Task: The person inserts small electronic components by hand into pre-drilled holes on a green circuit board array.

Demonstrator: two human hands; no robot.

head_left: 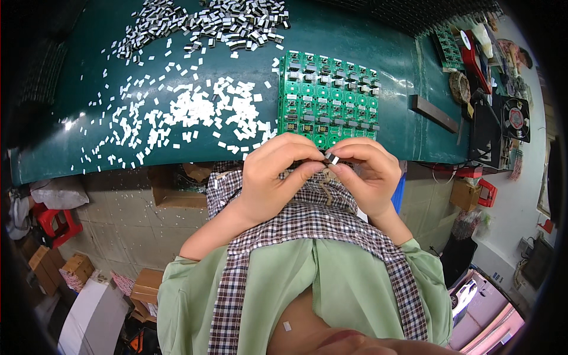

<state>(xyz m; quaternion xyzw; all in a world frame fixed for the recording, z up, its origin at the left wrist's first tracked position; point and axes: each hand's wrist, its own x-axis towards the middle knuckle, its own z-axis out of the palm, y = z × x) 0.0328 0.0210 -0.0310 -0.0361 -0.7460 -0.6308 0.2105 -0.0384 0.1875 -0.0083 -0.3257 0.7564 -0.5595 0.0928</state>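
From the head view, the left hand [275, 174] and right hand [371, 174] pinch a small black-and-white component [332, 158] by the table's [414, 145] near edge. Probably light and stiff, it suits side grips. Circuit boards [328, 99] crowd ahead; room opens rightward, toward a dark bar [433, 113].

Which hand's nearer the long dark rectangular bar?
Right. The right hand is below and left of the bar in the picture; the left hand is farther left.
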